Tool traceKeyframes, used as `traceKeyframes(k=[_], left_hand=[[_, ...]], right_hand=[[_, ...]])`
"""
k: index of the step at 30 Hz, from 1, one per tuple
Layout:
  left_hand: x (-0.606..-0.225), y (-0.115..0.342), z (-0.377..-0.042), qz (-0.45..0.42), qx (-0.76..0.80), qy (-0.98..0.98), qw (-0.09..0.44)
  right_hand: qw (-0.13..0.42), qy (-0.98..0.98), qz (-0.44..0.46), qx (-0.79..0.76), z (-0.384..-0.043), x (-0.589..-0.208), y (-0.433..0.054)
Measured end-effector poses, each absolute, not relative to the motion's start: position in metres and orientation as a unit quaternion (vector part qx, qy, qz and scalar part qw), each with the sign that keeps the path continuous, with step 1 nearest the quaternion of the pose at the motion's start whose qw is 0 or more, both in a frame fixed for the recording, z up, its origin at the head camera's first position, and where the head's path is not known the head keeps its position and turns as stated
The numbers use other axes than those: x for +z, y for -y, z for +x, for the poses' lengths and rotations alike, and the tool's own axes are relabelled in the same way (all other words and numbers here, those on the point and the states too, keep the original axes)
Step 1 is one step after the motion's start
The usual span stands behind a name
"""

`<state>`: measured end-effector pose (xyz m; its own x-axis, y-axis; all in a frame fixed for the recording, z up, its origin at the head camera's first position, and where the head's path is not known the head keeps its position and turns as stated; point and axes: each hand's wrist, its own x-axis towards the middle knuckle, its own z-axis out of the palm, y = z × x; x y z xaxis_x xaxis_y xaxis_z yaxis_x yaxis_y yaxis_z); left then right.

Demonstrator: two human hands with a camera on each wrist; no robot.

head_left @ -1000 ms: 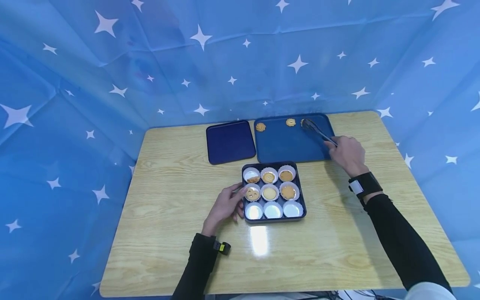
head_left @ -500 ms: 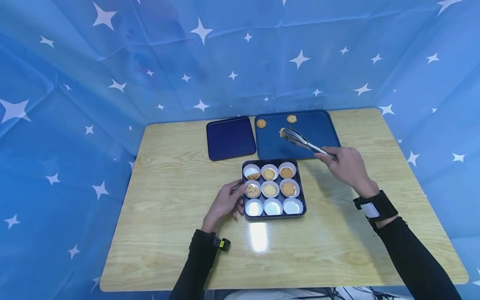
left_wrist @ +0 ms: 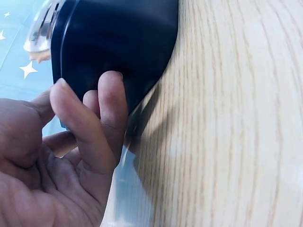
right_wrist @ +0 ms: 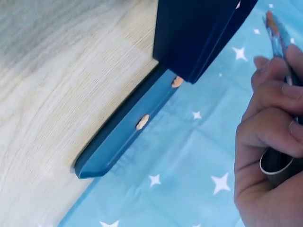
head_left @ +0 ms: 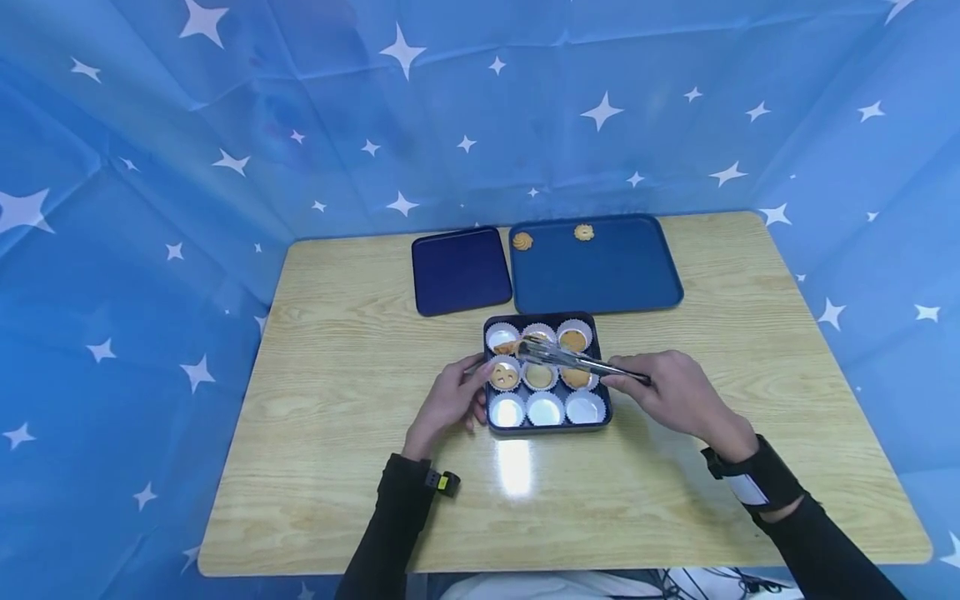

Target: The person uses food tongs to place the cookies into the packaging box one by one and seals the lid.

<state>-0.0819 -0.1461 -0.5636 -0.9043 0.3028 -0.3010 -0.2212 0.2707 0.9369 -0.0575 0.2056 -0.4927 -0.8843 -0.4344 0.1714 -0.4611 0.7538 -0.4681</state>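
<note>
My left hand (head_left: pixel 447 402) grips the left side of a dark baking box (head_left: pixel 550 429), its thumb over the rim and fingers against the outer wall (left_wrist: pixel 118 42). White paper cups (head_left: pixel 545 409) line the box in rows. Cookies lie in the back and middle rows, including one with holes (head_left: pixel 504 377); the front cups hold none. My right hand (head_left: pixel 675 392) holds metal tongs (head_left: pixel 577 361) low over the back and middle rows. A cookie (left_wrist: pixel 40 56) shows at the tongs' tips in the left wrist view. The tongs partly cover the cups below.
Behind the box lies a large blue tray (head_left: pixel 600 275) with a swirl cookie (head_left: pixel 522 241) and a ring-shaped cookie (head_left: pixel 583 232) near its far edge. A smaller dark blue tray (head_left: pixel 461 273) adjoins it on the left. A starry blue cloth (head_left: pixel 450 108) hangs behind the wooden table (head_left: pixel 337 375).
My right hand has lifted a cookie off the large tray with the tongs and carried it left and nearer, over the box. The left hand has stayed at the box.
</note>
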Motion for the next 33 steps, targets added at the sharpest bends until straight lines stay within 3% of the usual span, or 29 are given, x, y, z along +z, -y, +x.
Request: traceKeyframes(k=[7,16,27,33], left_hand=[[-0.562,0.147,-0.081,0.027,0.605,-0.765,0.217],[-0.564,0.147,-0.079,0.02,0.613,-0.758,0.22],[-0.563,0.146,-0.08,0.023,0.608,-0.763,0.218],[-0.563,0.146,-0.082,0.021,0.607,-0.764,0.217]], right_hand=[[0.027,0.924,0.3,0.235,-0.04,-0.5,-0.194],[0.108,0.917,0.358,0.141,-0.033,-0.507,-0.183],[0.055,0.923,0.344,0.166,-0.035,-0.506,-0.188],[0.0,0.921,0.334,0.201,-0.038,-0.503,-0.188]])
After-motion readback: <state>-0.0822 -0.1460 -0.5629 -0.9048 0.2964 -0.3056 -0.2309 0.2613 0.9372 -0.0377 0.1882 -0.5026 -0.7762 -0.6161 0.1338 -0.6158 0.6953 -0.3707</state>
